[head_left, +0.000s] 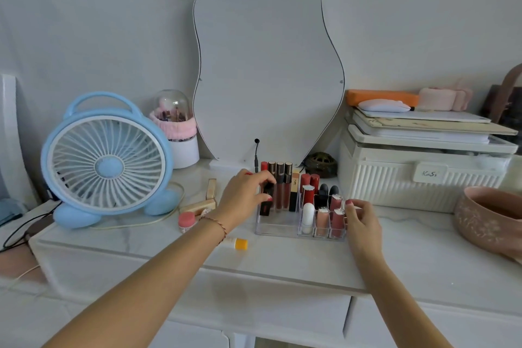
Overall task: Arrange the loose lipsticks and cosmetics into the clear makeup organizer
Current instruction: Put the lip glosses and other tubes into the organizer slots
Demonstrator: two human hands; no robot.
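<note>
Clearly "KaSi" on storage box (423,178)

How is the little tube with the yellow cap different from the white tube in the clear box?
The yellow-capped tube lies flat on the table, outside the clear organizer; the white tube stands upright inside one of the organizer's front compartments. The yellow-capped tube has a bright yellow end, while the white tube is plain white all over. Part of the yellow-capped tube is hidden behind the left wrist; the white tube shows fully. Both are small, rounded cosmetics.
</note>
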